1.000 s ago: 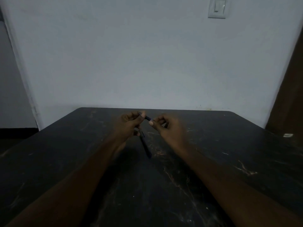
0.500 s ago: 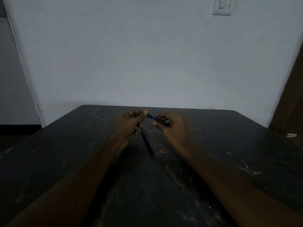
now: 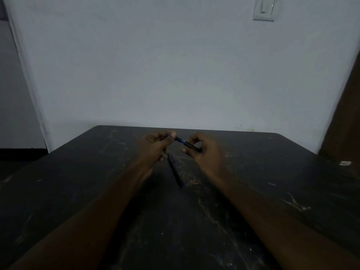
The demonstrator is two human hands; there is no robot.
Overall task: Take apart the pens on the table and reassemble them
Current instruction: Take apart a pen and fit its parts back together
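Observation:
A dark pen with a blue band (image 3: pixel 184 143) is held above the black table (image 3: pixel 78 191), slanting down to the right. My left hand (image 3: pixel 155 146) pinches its left end between thumb and fingers. My right hand (image 3: pixel 204 148) grips its right part with curled fingers. A second dark pen (image 3: pixel 175 170) lies flat on the table just below and between my hands, pointing toward me. The dim light hides finer details of the pens.
A small pale object (image 3: pixel 345 163) lies near the table's far right edge. The table's far edge meets a white wall with a light switch (image 3: pixel 265 8). A brown door (image 3: pixel 346 121) stands at the right.
More of the pen shows between my hands now, and the blue band has become visible. The pen on the table has not moved.

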